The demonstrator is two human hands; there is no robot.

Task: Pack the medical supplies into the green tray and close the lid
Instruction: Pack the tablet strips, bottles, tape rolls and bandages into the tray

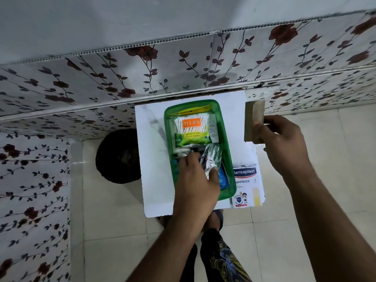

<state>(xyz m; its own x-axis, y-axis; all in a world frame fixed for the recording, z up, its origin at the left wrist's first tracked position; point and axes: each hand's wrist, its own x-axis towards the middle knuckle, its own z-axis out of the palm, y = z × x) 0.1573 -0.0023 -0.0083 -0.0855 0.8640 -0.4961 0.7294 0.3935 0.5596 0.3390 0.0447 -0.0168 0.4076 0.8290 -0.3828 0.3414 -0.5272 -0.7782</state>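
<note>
A green tray [228, 151] lies on a small white table [150, 159]. Inside it a Tulips cotton swab pack [193, 128] fills the far half, and a silvery blister strip [211, 158] and a blue item [222, 179] lie nearer. My left hand [196, 181] reaches into the tray's near half, its fingers resting on the silvery strip and items below it. My right hand [282, 143] is off the table's right edge, holding a beige rectangular box [253, 123] upright. A Hansaplast plaster box [245, 185] lies on the table just right of the tray.
A floral-patterned wall [183, 64] runs behind the table and along the left. A black bin [119, 155] stands on the tiled floor left of the table. My leg and sandalled foot [216, 218] are below the table's near edge.
</note>
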